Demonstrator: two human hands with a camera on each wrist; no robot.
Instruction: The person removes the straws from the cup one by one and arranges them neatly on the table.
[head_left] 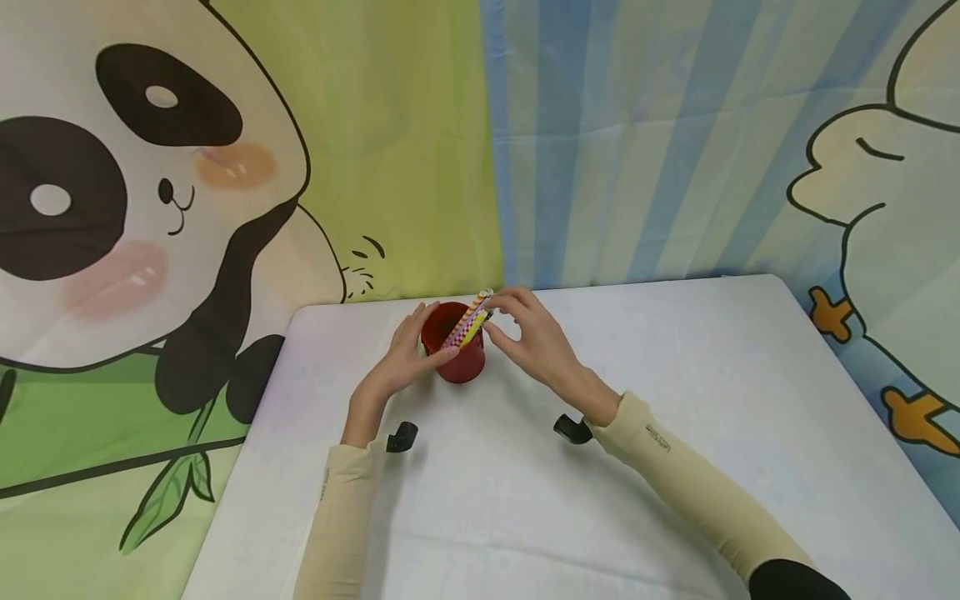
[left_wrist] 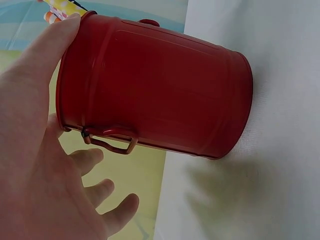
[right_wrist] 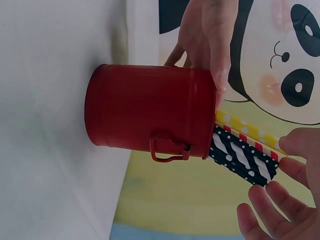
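A red metal bucket (head_left: 461,364) with small side handles stands upright near the table's back edge. Several patterned paper straws (right_wrist: 245,156), some yellow with white dots and others dark with white markings, lean out over its rim to the right; their lower ends are hidden inside. My left hand (head_left: 407,358) holds the bucket by its rim, the thumb at the near side, while the other fingers spread out beyond the wall in the left wrist view. At the straws' upper ends, my right hand (head_left: 542,343) pinches them between thumb and fingers.
A white cloth covers the table (head_left: 480,500). Behind it hangs a printed curtain (head_left: 420,150) with a panda and stripes. A black wrist piece (head_left: 402,437) sits beside the left wrist, and another black piece (head_left: 573,429) beside the right.
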